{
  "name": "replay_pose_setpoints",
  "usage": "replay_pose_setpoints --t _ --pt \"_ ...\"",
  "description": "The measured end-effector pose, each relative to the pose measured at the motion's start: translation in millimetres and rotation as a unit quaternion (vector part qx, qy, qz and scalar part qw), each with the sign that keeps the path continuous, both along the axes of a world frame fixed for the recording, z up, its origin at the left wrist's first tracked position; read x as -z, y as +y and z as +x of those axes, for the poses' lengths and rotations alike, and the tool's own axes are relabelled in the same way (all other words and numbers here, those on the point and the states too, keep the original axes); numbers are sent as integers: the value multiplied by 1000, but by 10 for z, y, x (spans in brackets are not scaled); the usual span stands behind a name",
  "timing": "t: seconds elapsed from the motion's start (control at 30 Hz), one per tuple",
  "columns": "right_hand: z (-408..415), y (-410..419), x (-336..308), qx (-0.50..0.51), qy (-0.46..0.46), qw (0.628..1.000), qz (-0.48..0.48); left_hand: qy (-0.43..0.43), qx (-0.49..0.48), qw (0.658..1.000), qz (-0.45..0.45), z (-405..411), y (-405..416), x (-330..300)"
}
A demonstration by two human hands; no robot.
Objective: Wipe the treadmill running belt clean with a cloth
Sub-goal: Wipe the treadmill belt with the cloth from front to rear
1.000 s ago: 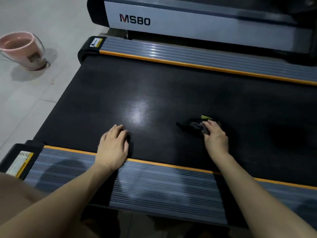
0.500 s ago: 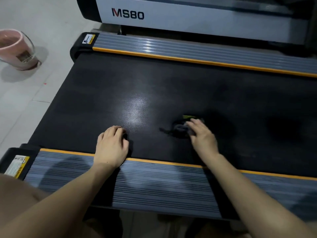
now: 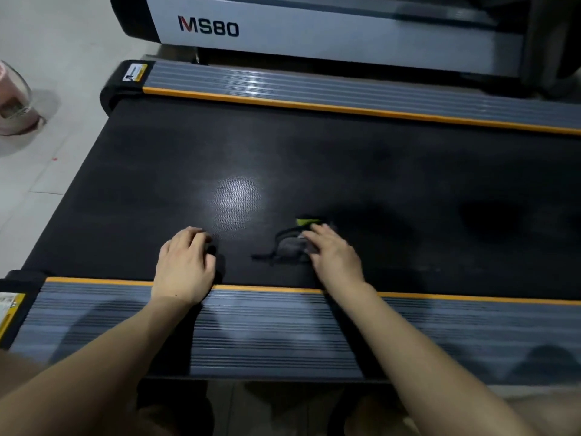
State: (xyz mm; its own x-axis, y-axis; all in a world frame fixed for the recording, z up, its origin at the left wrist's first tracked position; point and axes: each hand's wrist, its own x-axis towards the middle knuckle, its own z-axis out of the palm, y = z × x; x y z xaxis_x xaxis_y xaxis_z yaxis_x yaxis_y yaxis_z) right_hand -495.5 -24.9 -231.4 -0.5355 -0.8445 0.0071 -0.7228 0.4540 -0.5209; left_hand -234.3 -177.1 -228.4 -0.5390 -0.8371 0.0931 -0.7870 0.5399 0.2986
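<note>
pale floor tiles, pink bucket (image 3: 14, 99) far left. left hand (image 3: 185, 265) flat, fingers loose, on running belt (image 3: 345, 171) near edge. right hand (image 3: 333, 256) presses dark cloth (image 3: 290, 245) there. risk: bunched cloth could slip out, leaving streaks.

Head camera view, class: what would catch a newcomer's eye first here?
The wide black running belt fills the middle, with a bright glare patch at its centre. On its near edge the right hand presses a dark cloth, while the left hand rests on the belt. Bold MS80 lettering marks the grey machine behind.
</note>
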Motion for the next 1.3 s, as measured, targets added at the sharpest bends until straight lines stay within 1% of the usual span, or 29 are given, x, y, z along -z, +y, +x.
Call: replay_pose_setpoints --t 0.1,0.17,0.2,0.27,0.37,0.4,0.47,0.53,0.63,0.7,0.8,0.87,0.93,1.0,1.07,1.13,1.2,1.3 --pt "-520 480 -79 126 9 992 13 7 -2 1000 -1 -6 10 -4" --pt "-469 482 -78 174 13 984 24 8 1 1000 0 -18 2 0" --pt "-317 372 -75 179 13 983 27 10 2 1000 -1 -16 -9 13" --pt "134 19 -24 124 3 992 8 17 0 1000 -4 -1 -13 30" --pt "839 -452 24 -15 -5 1000 2 15 1 1000 -4 40 26 8" --pt "923 -514 16 -50 -10 999 -4 10 0 1000 -1 53 39 -8" --pt "795 -439 -34 -75 -32 997 -4 4 -2 1000 9 99 67 -39" --pt "445 -177 -72 -64 -17 998 18 -9 2 1000 2 205 56 -51" --pt "-67 281 -110 37 8 999 19 -3 -43 999 2 395 33 -51" --pt "-133 421 -119 80 15 997 19 22 -66 997 14 406 38 -49" --pt "57 308 -106 109 10 994 24 34 -30 999 0 324 44 -46" --pt "336 55 -108 90 4 996 19 36 -39 999 7 317 17 -37" --pt "684 -231 -83 26 4 1000 -3 31 -46 998 8 329 1 -13" --pt "899 -388 -68 -18 -9 999 -38 28 -46 999 7 333 7 -2" --pt "811 -356 -91 -51 -19 997 -55 28 -46 998 11 326 2 -7" --pt "556 -155 -82 -73 5 996 -49 28 -47 998 11 332 4 -8" --pt "251 91 -70 -44 26 997 -52 29 -49 998 8 335 10 -13" --pt "-32 311 -80 12 29 998 -48 39 -49 998 -1 339 4 6"
